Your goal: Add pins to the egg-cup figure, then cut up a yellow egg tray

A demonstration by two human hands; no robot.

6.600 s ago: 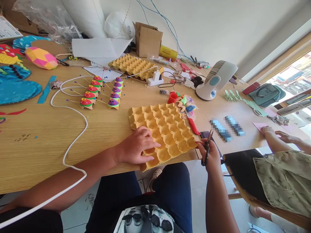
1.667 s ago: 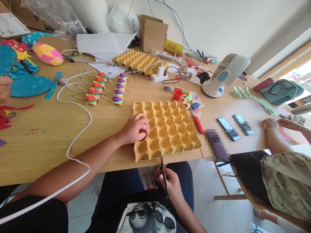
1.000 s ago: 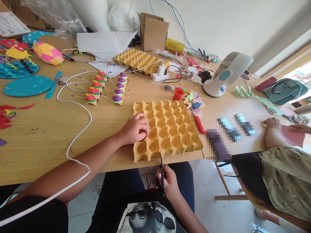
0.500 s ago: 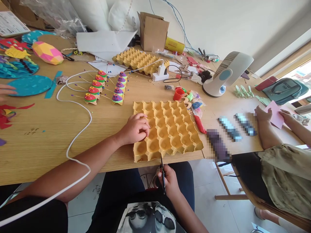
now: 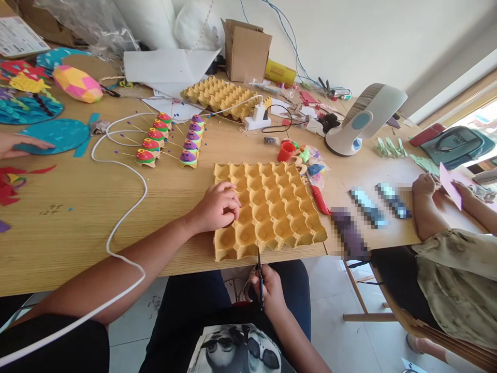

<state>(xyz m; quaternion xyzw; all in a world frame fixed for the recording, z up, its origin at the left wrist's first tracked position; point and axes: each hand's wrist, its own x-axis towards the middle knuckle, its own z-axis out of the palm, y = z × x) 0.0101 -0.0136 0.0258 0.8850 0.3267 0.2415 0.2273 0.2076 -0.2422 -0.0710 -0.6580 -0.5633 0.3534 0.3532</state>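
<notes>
A yellow cardboard egg tray lies on the wooden table, its near edge over the table's front. My left hand rests on the tray's left side with fingers curled, pressing it down. My right hand is below the table edge, closed round black scissors. The scissor tips touch the tray's near edge, about the middle.
Painted egg-cup figures on sticks, a white cable, a second egg tray, a desk fan and a red cup lie beyond. A person at the right holds pink paper. Another hand rests at the left.
Since the oldest frame my right hand brought the scissors from the tray's right corner to its near edge. Lately my hands hardly moved. The person at the right lifted the pink paper.
</notes>
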